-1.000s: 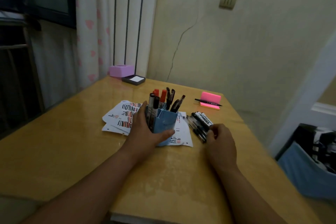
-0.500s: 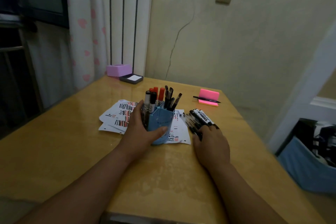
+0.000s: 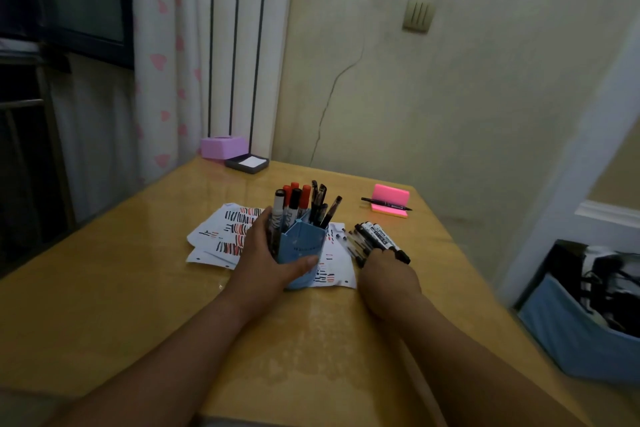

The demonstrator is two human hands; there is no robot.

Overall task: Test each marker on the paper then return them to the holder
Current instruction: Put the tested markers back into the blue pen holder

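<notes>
A blue holder (image 3: 304,246) stands mid-table on sheets of white paper (image 3: 228,236) covered in black and red test strokes. Several red and black markers (image 3: 298,201) stick up out of it. My left hand (image 3: 266,263) wraps around the holder's left and front side. To its right lies a loose bunch of black markers (image 3: 374,236). My right hand (image 3: 388,277) rests knuckles up at the near end of that bunch, fingers curled over the markers; the grip itself is hidden under the hand.
A pink sticky-note pad (image 3: 390,204) with a black pen (image 3: 386,203) across it lies at the back right. A purple box (image 3: 223,147) and a dark tray (image 3: 247,163) sit at the far corner. A blue bin (image 3: 568,333) stands on the floor right of the table (image 3: 104,305).
My right hand has slid forward onto the near ends of the loose black markers. The left hand has stayed on the holder. The camera has tilted up a little.
</notes>
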